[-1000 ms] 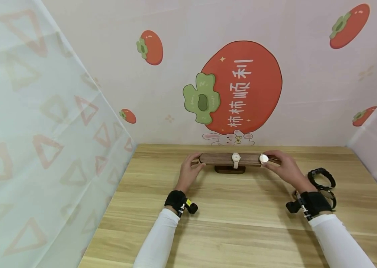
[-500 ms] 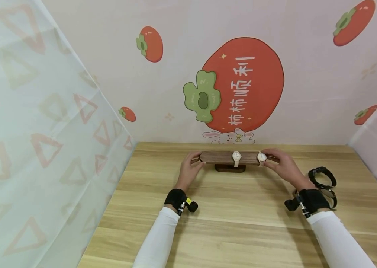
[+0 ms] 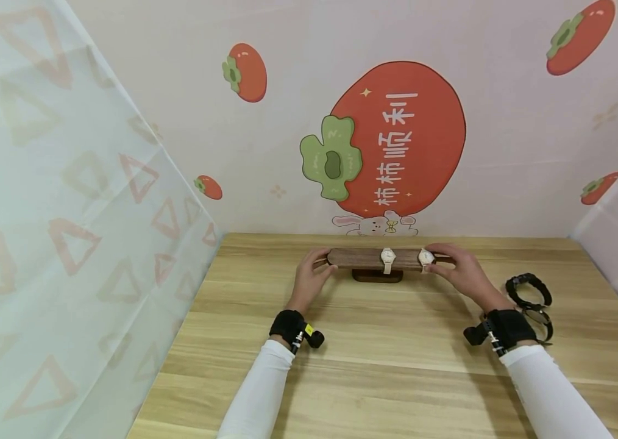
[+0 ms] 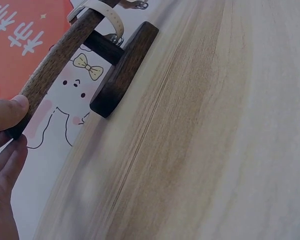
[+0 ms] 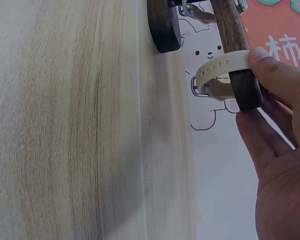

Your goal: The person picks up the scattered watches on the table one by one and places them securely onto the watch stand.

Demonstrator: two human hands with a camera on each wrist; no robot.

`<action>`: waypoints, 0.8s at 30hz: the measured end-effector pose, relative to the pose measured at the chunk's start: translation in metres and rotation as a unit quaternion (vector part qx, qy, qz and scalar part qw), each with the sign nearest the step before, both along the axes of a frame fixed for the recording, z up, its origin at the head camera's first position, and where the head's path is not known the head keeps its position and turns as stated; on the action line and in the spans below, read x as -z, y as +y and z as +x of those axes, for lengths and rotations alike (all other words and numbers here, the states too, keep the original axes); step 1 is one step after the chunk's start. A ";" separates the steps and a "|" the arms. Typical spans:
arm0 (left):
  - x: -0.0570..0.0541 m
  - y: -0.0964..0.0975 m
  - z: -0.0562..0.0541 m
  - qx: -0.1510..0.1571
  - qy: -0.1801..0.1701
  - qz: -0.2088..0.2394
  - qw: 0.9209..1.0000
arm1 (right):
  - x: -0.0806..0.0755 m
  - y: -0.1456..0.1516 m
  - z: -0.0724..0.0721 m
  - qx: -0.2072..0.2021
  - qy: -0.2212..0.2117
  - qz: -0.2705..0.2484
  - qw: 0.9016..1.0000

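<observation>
A dark wooden watch stand [image 3: 355,258] with a long bar on a short foot stands at the back of the table. My left hand [image 3: 310,277] pinches the bar's left end; in the left wrist view the thumb [image 4: 9,111] lies on top, with fingers beneath. One white watch [image 3: 388,256] is looped round the bar right of its middle. A second white watch [image 3: 426,257] sits round the right end, where my right hand [image 3: 465,274] holds it. In the right wrist view the thumb [image 5: 272,67] presses at its strap [image 5: 222,65], and fingertips touch the bar's end.
Two dark watches lie on the wooden table [image 3: 375,378] by my right wrist: a black one [image 3: 528,289] and another [image 3: 539,322] partly hidden by the wrist band. A printed wall [image 3: 281,140] rises right behind the stand.
The right-hand watch has slid a little left along the bar and its face has turned. My right hand has shifted slightly left with it. My left hand keeps its grip.
</observation>
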State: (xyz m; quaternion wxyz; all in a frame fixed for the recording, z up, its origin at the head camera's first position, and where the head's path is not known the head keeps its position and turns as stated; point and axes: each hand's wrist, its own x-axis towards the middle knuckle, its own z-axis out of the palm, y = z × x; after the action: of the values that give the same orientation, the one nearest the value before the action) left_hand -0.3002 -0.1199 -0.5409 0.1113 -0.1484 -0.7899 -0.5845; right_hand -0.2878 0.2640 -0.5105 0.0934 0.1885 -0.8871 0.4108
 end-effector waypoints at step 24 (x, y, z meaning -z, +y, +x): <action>-0.002 0.000 0.003 0.003 0.002 -0.005 1.000 | 0.007 -0.009 -0.004 0.003 0.039 -0.003 0.999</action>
State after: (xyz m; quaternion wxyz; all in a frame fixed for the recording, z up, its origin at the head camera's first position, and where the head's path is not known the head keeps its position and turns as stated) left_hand -0.2977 -0.1195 -0.5385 0.1105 -0.1519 -0.7921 -0.5808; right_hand -0.2916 0.2550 -0.5176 0.1298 0.2018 -0.8819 0.4057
